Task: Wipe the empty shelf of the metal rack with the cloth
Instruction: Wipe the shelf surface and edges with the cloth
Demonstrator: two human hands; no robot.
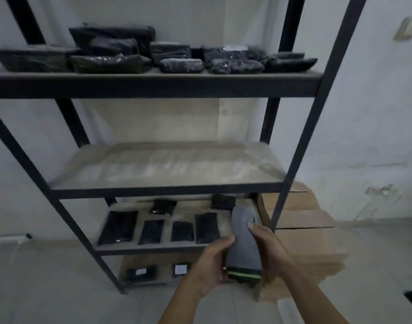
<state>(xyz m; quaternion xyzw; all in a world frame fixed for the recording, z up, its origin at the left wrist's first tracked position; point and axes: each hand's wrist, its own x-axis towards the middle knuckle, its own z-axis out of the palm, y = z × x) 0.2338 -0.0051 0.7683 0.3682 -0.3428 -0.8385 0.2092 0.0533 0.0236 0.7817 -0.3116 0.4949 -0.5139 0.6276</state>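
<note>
Cloth: we are holding the grey cloth (244, 244) in both hands, low in front of the rack, down by the front right corner of the lower shelf.
Left hand: our left hand (214, 260) is closing around the cloth's left side, thumb on top.
Right hand: our right hand (268, 244) is gripping the cloth's right side, fingers curling over it.
How it feels: we are guessing it is soft and light, and it bends easily. It looks folded into a long shape with a dark band and a green stripe at the near end.
Where to hold: we are thinking one flat hand on the middle is best, so it is not bunching up.
Empty shelf: the empty shelf (167, 169) is waiting higher up, in the middle of the metal rack (300, 146). Pale dusty streaks are showing on its board.
Other shelves: black packets (111, 63) are sitting on the top shelf, and more are lying on the shelf below the empty one.
Next: the wiping is not yet starting; we are needing to lift the cloth up to the empty shelf.
</note>
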